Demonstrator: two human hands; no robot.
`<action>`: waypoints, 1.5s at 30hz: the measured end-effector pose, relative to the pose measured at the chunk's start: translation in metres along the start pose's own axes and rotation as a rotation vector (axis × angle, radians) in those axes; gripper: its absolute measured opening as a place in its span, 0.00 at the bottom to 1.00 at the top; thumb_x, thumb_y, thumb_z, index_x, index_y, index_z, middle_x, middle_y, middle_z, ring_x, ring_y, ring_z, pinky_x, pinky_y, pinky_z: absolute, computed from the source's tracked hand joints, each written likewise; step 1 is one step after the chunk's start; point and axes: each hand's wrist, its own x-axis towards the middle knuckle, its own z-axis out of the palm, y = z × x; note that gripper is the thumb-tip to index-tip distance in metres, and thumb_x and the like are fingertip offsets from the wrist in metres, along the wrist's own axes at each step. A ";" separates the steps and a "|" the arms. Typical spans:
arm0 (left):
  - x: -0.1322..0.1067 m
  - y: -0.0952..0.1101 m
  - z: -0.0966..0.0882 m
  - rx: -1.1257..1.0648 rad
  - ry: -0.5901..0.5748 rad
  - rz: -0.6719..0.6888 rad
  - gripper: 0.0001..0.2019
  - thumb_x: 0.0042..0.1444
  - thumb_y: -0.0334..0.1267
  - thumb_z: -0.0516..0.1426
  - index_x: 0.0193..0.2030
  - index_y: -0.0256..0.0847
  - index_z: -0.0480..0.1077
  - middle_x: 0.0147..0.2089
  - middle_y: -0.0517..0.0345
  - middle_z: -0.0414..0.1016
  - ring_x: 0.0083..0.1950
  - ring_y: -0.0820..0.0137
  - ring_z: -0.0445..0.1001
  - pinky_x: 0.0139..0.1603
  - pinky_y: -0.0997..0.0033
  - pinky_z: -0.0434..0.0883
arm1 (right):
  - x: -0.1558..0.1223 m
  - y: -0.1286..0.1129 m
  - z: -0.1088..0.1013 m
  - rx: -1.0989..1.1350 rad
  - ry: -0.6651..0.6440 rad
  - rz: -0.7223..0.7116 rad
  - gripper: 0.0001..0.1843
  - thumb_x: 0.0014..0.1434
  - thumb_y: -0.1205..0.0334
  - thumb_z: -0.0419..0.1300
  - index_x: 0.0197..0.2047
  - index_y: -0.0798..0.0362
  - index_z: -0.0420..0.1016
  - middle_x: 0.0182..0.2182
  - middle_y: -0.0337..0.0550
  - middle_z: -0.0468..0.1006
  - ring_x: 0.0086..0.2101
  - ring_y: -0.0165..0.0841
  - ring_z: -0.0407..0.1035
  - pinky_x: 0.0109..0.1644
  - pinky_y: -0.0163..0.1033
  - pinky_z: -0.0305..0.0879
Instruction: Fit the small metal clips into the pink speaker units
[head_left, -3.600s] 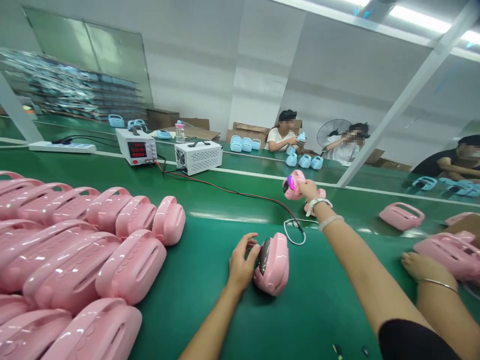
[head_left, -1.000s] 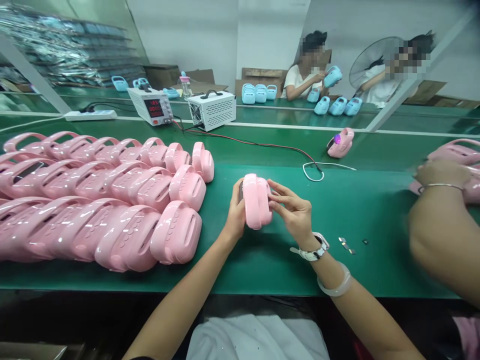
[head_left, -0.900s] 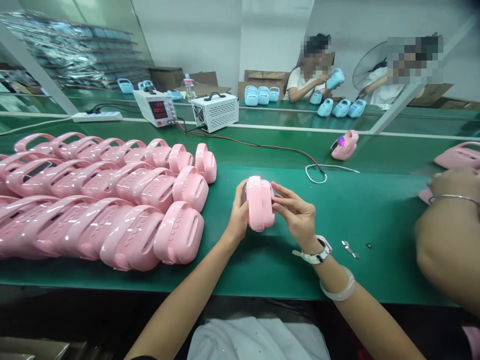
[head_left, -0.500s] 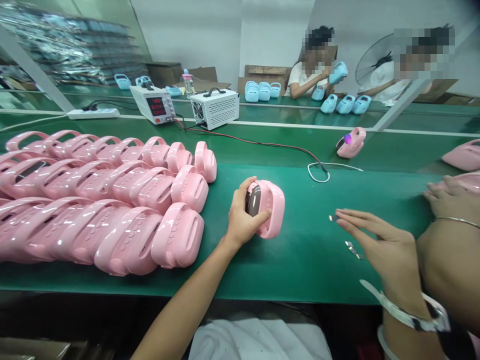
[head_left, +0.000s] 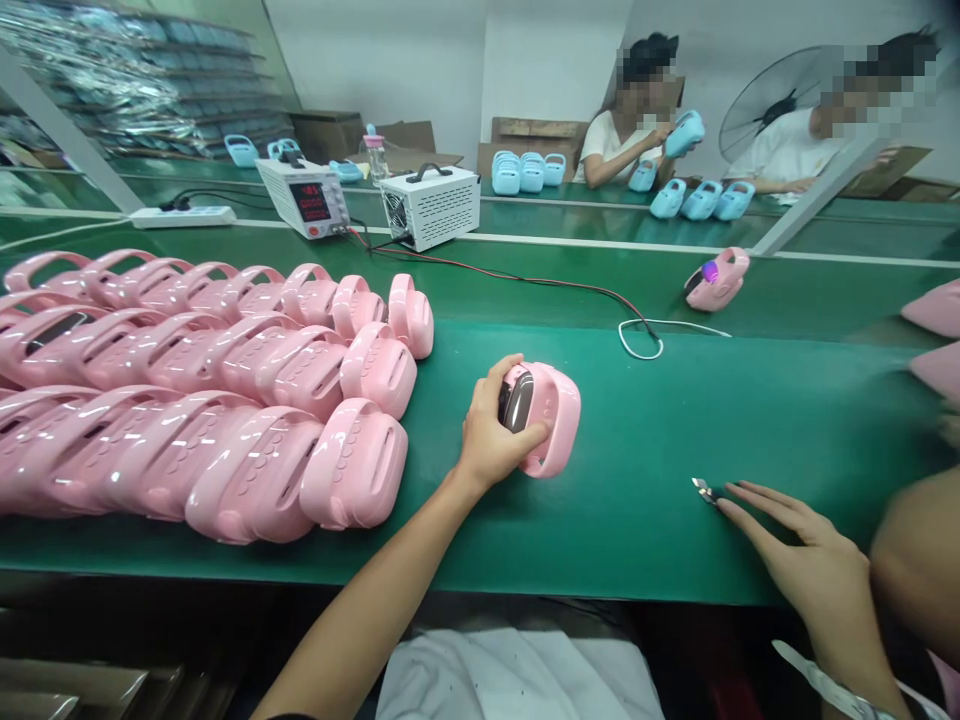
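Note:
My left hand is wrapped round a pink plastic case with a dark oval panel, holding it on the green belt. My right hand lies low on the belt at the lower right, fingers stretched out flat. Its fingertips touch a small metal piece. A white watch strap shows on that wrist.
Rows of pink cases fill the belt's left side. A lit pink case with a cable sits further back. Two power supply boxes stand behind. A co-worker's arm is at the right; blue cases lie by people across.
My right hand let go of the pink case and moved right and down to the small metal pieces. My left hand turned the case and set it on the belt.

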 end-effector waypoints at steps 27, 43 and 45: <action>-0.005 -0.002 0.018 -0.359 0.022 -0.203 0.40 0.37 0.44 0.70 0.58 0.45 0.60 0.56 0.51 0.68 0.55 0.57 0.70 0.59 0.57 0.66 | 0.012 -0.195 0.013 0.597 -0.459 -0.272 0.14 0.54 0.49 0.66 0.36 0.51 0.80 0.25 0.42 0.79 0.23 0.33 0.69 0.25 0.35 0.67; 0.119 0.018 -0.058 0.490 0.621 0.033 0.18 0.54 0.35 0.60 0.52 0.34 0.69 0.63 0.34 0.58 0.70 0.42 0.51 0.68 0.40 0.51 | 0.212 -0.193 0.016 0.629 -0.348 0.155 0.19 0.55 0.52 0.68 0.24 0.58 0.73 0.16 0.33 0.67 0.17 0.23 0.56 0.20 0.31 0.54; 0.120 0.011 -0.058 0.530 0.603 0.031 0.16 0.52 0.33 0.60 0.49 0.34 0.71 0.64 0.35 0.57 0.70 0.41 0.51 0.68 0.39 0.51 | 0.243 -0.193 0.019 0.631 -0.229 0.158 0.15 0.63 0.54 0.63 0.33 0.59 0.74 0.23 0.35 0.72 0.21 0.24 0.64 0.25 0.31 0.63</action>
